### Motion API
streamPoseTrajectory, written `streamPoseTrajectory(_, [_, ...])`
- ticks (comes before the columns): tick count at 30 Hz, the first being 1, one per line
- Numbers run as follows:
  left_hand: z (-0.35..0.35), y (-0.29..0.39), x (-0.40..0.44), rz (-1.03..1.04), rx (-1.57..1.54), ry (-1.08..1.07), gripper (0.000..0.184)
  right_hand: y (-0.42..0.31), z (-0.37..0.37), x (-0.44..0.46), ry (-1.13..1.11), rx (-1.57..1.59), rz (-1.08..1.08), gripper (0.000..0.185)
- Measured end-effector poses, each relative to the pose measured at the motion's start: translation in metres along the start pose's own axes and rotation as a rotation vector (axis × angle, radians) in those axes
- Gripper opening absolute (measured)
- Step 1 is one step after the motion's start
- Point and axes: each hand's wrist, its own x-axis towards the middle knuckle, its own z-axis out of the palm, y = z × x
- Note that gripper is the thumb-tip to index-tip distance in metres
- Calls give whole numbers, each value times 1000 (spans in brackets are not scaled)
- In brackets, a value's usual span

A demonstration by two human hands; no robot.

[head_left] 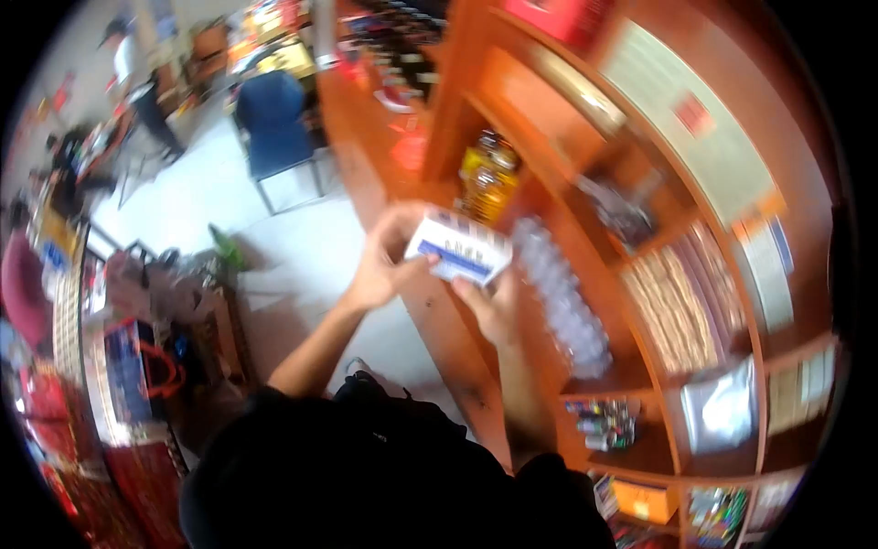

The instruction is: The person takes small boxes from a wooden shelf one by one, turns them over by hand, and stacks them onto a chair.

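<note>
A small white box (462, 245) with a blue band and dark printed characters is held up in front of my body. My left hand (389, 261) grips its left end, with the thumb lying across the blue band. At the lower right edge, my right hand (494, 306) has its thumb against the box, and its other fingers are hidden behind. Just past the box, yellow bottles (489, 178) stand in a shelf bay. Right of my right hand lies a stack of clear plastic cups or containers (560, 297), too blurred to tell.
An orange-brown wooden shelf unit (540, 78) curves along the right, holding stacked brown packets (681, 297) and a silver packet (720, 409). A blue chair (274, 128) stands on the pale floor ahead. Bags (155, 371) crowd the left; a person (137, 82) stands far back.
</note>
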Motion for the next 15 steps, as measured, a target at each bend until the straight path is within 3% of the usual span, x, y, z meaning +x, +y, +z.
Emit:
streamPoseTrajectory(2, [-54, -31, -40, -80, 130, 144, 48, 51, 46, 3, -56, 81, 105, 40])
streamPoseTrajectory(4, [-106, -71, -88, -176, 67, 271, 45, 105, 82, 1, -111, 126, 365, 49])
streamPoseTrajectory(6, [-141, -82, -129, -278, 94, 401, 41, 181, 103, -5, -205, 154, 593, 44])
streamPoseTrajectory(9, [-178, -92, -175, -337, -50, 639, 36, 232, 140, 1, -361, 78, 760, 44])
streamPoseTrajectory(12, [-208, -88, -200, -283, 79, 788, 34, 235, 186, 21, -516, -39, 823, 43])
streamPoseTrajectory(15, [-238, -81, -211, -248, 174, 857, 36, 250, 221, 36, -614, -65, 753, 34])
